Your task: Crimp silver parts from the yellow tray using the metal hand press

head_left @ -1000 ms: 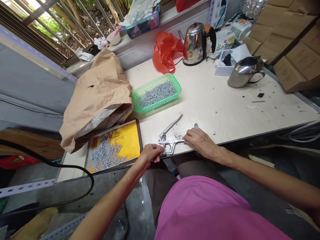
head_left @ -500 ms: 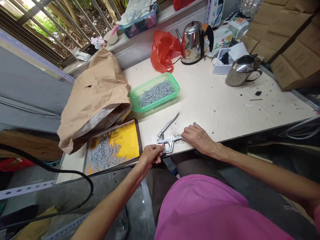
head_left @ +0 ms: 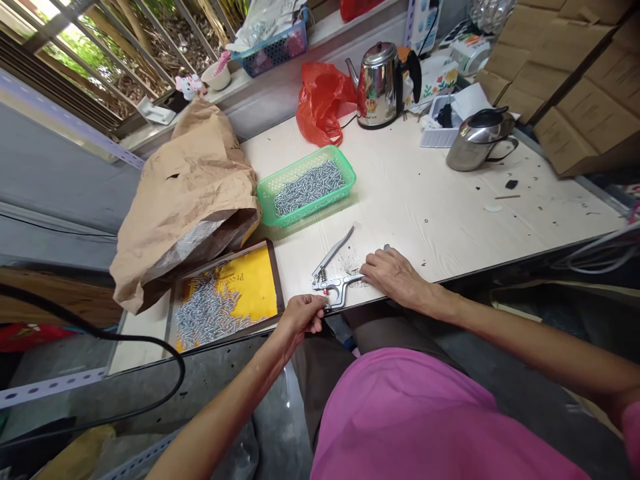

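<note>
A metal plier-like hand press [head_left: 334, 270] lies at the front edge of the pale table [head_left: 440, 200], its upper handle raised. My right hand [head_left: 393, 275] rests on its lower handle, fingers curled over it. My left hand [head_left: 301, 313] pinches something small at the tool's jaw, too small to name. A yellow-lined tray [head_left: 250, 287] with several small metal pieces lies to the left. Farther back, a green basket [head_left: 306, 184] is full of the same pieces.
A crumpled brown paper sack [head_left: 190, 193] lies at the left. At the back stand a red plastic bag [head_left: 320, 100], a steel kettle [head_left: 381, 83] and a steel jug [head_left: 477, 141]. Cardboard boxes [head_left: 575, 87] sit at right. A black cable [head_left: 100, 333] loops below left.
Both hands stay at the tool with almost no movement; only the view has shifted slightly.
</note>
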A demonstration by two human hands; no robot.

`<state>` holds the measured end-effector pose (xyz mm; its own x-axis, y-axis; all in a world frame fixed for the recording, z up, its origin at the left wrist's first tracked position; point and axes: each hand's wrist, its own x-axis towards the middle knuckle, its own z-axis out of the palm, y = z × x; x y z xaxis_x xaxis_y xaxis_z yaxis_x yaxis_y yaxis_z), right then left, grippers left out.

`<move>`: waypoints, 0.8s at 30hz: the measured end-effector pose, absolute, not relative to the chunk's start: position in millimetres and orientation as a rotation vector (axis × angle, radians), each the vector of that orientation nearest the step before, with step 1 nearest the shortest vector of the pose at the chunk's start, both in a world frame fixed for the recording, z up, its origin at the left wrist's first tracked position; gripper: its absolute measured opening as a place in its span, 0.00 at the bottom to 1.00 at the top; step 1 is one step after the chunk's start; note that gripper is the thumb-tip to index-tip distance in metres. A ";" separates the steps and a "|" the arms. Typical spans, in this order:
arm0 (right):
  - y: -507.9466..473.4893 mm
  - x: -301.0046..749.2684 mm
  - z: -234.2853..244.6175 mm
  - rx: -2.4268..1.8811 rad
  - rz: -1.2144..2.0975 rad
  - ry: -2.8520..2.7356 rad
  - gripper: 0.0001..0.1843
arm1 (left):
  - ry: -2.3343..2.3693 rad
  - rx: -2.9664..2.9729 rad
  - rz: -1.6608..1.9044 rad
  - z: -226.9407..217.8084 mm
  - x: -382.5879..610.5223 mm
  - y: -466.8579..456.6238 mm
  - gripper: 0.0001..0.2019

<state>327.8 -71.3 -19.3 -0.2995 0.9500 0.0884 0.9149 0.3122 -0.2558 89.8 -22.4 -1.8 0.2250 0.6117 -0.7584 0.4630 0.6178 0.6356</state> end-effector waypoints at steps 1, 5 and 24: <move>-68.2 331.0 -18.0 -1.688 0.257 -2.361 0.09 | 1.409 0.987 0.131 -1.7 89.7 -22.2 0.19; -41.5 348.0 -12.5 -1.582 0.290 -2.443 0.43 | 1.427 0.991 0.130 -2.2 89.6 -23.0 0.19; 0.8 346.4 2.4 -1.506 0.390 -2.782 0.49 | 1.478 1.007 0.129 -6.7 89.4 -25.2 0.19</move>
